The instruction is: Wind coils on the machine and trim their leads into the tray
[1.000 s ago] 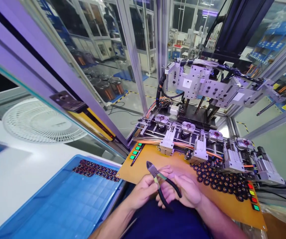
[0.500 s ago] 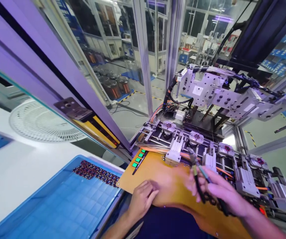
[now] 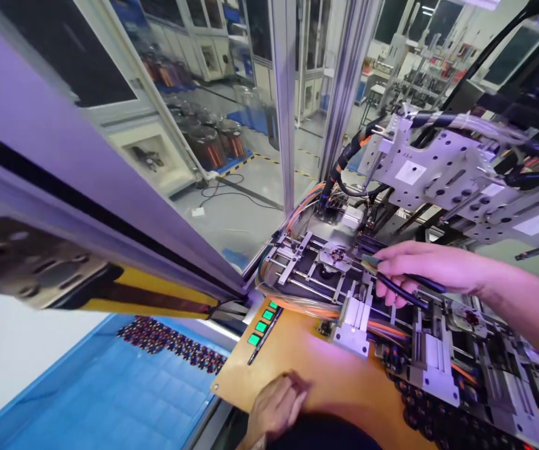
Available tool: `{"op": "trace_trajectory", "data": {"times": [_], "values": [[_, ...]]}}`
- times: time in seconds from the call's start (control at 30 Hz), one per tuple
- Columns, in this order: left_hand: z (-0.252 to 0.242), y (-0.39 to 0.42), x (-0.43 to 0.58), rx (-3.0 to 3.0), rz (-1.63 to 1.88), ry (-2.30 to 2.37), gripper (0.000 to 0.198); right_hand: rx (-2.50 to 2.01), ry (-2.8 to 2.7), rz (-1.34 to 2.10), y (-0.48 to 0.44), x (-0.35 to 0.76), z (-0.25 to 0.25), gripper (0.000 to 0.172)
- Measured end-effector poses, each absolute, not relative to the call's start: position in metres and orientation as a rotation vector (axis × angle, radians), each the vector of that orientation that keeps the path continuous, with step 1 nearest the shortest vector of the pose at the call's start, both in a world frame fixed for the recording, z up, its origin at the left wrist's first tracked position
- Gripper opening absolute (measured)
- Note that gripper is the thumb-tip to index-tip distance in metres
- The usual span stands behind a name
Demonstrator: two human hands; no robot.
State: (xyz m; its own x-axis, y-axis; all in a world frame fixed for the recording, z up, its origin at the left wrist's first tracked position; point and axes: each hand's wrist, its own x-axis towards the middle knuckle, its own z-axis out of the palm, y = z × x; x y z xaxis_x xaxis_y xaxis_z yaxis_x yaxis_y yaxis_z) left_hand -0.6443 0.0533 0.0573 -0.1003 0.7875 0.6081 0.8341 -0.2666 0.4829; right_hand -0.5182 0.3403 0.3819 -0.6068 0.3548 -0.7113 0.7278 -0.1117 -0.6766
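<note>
My right hand is closed around a pair of pliers with dark handles, partly hidden by the fingers. The jaws point left, close to a small round dark part with red spots seated in the leftmost metal fixture. Whether they touch it I cannot tell. Low over the orange panel, my left hand has its fingers curled in; what they hold, if anything, is hidden. Another such round part sits in a fixture below my right forearm.
Several green buttons line the panel's left side. A blue tray holds many small dark parts. Metal blocks, rods and orange cables cross the machine bed. An overhead plate and frame posts stand around it.
My right hand has moved with the pliers from above the orange panel forward to the leftmost fixture. My left hand stays low by the panel's edge. The view has shifted closer to the machine.
</note>
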Motion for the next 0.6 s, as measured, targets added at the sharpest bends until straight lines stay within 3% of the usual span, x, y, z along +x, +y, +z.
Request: {"op": "trace_trajectory", "data": {"times": [0.13,0.23,0.3,0.6], "values": [[0.057,0.055,-0.644,-2.045,-1.324,-1.840,0.021,1.243,1.779,-1.643,0.352,-0.551,0.379,0.030],[0.063,0.057,-0.646,-2.079,-1.331,-1.865,0.006,1.252,1.756,-1.565,0.355,-0.563,0.376,0.024],[0.066,0.058,-0.647,-2.086,-1.339,-1.860,0.014,1.254,1.744,-1.540,0.355,-0.567,0.375,0.021],[0.071,0.055,-0.644,-2.109,-1.336,-1.932,0.014,1.331,1.724,-1.393,0.352,-0.580,0.374,0.031]]}}
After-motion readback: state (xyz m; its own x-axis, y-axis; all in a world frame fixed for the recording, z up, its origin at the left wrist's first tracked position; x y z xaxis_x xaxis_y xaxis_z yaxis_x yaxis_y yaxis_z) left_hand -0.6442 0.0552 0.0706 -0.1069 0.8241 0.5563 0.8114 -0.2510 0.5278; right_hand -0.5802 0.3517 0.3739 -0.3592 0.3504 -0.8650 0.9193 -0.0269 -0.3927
